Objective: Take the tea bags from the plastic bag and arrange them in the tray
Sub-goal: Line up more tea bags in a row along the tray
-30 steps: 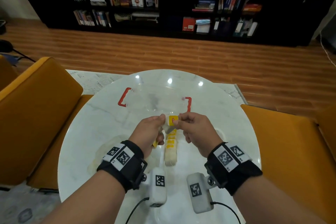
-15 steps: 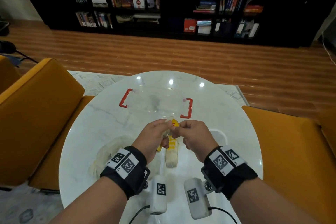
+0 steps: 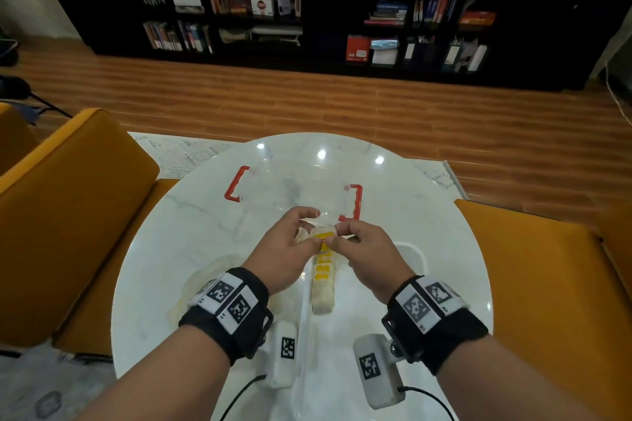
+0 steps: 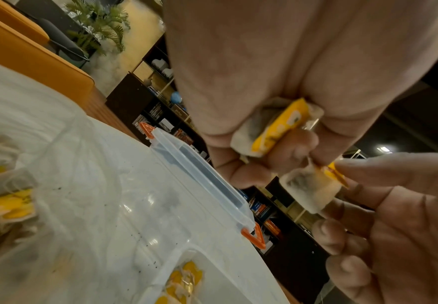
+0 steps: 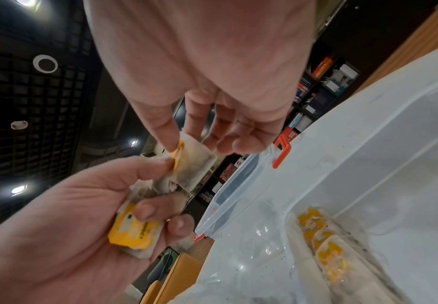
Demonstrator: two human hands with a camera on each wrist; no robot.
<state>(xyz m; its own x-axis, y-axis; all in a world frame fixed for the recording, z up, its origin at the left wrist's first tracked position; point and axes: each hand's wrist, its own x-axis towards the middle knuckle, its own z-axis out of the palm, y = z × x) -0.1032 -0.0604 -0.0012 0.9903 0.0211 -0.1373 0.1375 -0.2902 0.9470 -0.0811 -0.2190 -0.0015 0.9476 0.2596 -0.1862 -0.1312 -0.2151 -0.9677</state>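
Round white marble table (image 3: pixel 191 243). Directly on it: clear tray (image 3: pixel 419 260) at the near centre, clear lid with red handles (image 3: pixel 355 202) toward the far edge, plastic bag (image 3: pixel 201 284) near the left edge.

The head camera is looking forward and down from above at the table (image 3: pixel 171 249) and bookshelf (image 3: pixel 342 27). The 2 wrist cameras are sitting very near the fingers (image 4: pixel 290 144), looking up along each palm. All 3 views are sharing the lid (image 3: pixel 294 191) and tray (image 5: pixel 368 164).
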